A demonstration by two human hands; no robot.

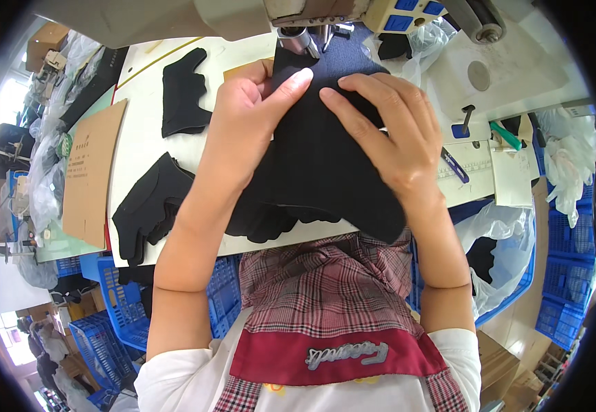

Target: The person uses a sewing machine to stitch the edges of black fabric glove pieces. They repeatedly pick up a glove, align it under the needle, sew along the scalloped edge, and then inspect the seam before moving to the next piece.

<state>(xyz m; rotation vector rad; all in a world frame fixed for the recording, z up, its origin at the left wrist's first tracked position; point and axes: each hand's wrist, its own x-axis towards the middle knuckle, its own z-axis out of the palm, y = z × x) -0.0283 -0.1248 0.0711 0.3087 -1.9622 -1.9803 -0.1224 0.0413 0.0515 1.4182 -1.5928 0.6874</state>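
Note:
A black fabric piece lies spread on the white sewing table, its far edge under the sewing machine's presser foot. My left hand pinches the fabric's left edge, thumb and forefinger stretched toward the needle. My right hand lies flat on top of the fabric, fingers spread and pointing left, tips near my left forefinger. Both hands hold the cloth down just in front of the presser foot.
Cut black fabric pieces and a stack lie left on the table, next to a brown cardboard sheet. A ruler and green-handled tool sit right. Blue plastic crates and plastic bags surround the table.

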